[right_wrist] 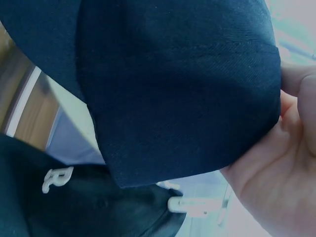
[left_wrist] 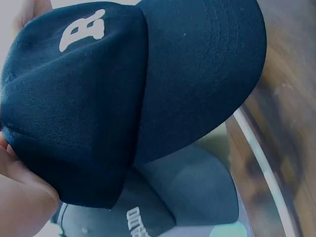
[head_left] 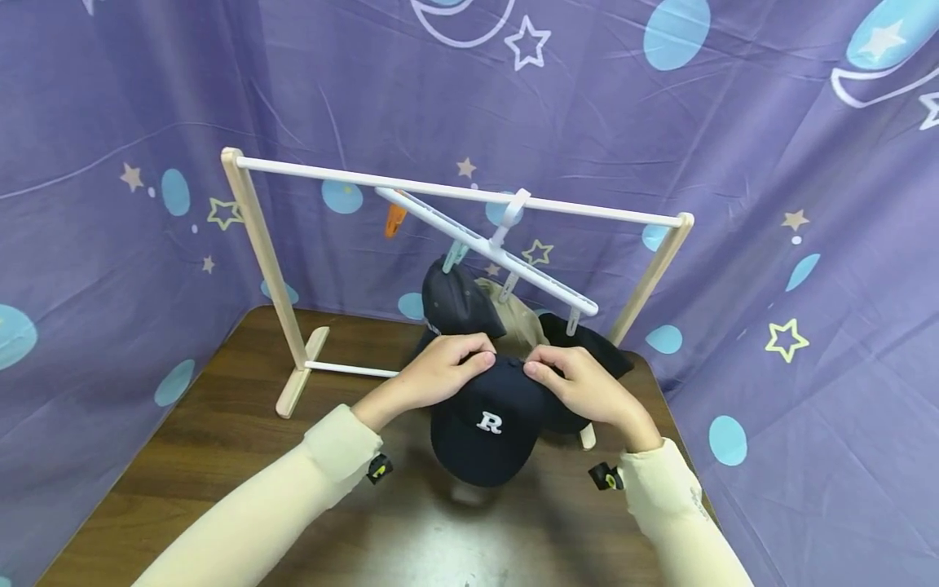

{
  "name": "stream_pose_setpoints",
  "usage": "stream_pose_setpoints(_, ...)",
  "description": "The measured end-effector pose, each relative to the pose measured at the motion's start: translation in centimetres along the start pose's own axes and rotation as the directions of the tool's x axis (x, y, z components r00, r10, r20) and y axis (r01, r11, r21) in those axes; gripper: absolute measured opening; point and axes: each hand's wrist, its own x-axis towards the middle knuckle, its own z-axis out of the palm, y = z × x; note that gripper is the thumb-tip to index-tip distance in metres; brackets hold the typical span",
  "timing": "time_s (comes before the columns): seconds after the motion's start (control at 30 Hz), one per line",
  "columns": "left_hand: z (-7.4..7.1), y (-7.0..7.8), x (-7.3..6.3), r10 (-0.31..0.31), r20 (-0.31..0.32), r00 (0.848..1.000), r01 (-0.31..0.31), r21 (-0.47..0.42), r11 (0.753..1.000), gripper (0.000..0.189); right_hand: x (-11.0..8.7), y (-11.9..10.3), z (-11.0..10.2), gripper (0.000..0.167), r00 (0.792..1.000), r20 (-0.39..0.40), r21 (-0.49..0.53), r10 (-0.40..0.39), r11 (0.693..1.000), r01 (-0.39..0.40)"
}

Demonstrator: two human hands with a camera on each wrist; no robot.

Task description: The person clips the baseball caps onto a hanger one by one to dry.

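A navy baseball cap (head_left: 480, 456) with a white letter R hangs between my two hands, brim down toward me. My left hand (head_left: 447, 367) pinches the top of its crown on the left, thumb toward me. On the right side of the crown, my right hand (head_left: 579, 383) grips it the same way. Close behind it, a dark grey cap (head_left: 456, 297), a beige cap (head_left: 517, 318) and a black cap (head_left: 587, 346) hang from clips on a white hanger (head_left: 543, 277). In the right wrist view, the black cap (right_wrist: 98, 207) also bears a white letter and a pale clip (right_wrist: 195, 205).
The hanger hooks over the white top bar (head_left: 323, 172) of a wooden rack (head_left: 267, 261). An orange clip (head_left: 394, 220) hangs at its far left end, holding nothing. The rack stands on a brown wooden table (head_left: 220, 456), with a purple patterned curtain (head_left: 734, 163) around it.
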Motion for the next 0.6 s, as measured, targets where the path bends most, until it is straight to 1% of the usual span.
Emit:
stream_pose_setpoints(0.23, -2.0, -0.7, -0.8, -0.020, 0.000, 1.000, 0.020, -0.010, 1.000, 0.016, 1.7, -0.9, 1.0, 0.015, 0.999, -0.015, 0.013, -0.030, 0.999, 0.030)
stream_pose_setpoints(0.43, -3.5, -1.3, -1.4, -0.038, -0.020, 0.999, 0.038, 0.011, 0.999, 0.015, 3.2, -1.8, 1.8, 0.017, 1.000, -0.010, 0.030, -0.028, 0.999, 0.028)
stream_pose_setpoints(0.6, -5.2, -1.6, -1.7, -0.057, -0.036, 0.998, 0.058, 0.040, 0.997, 0.015, 5.0, -2.9, 2.3, 0.019, 0.999, -0.022, 0.028, -0.035, 0.999, 0.036)
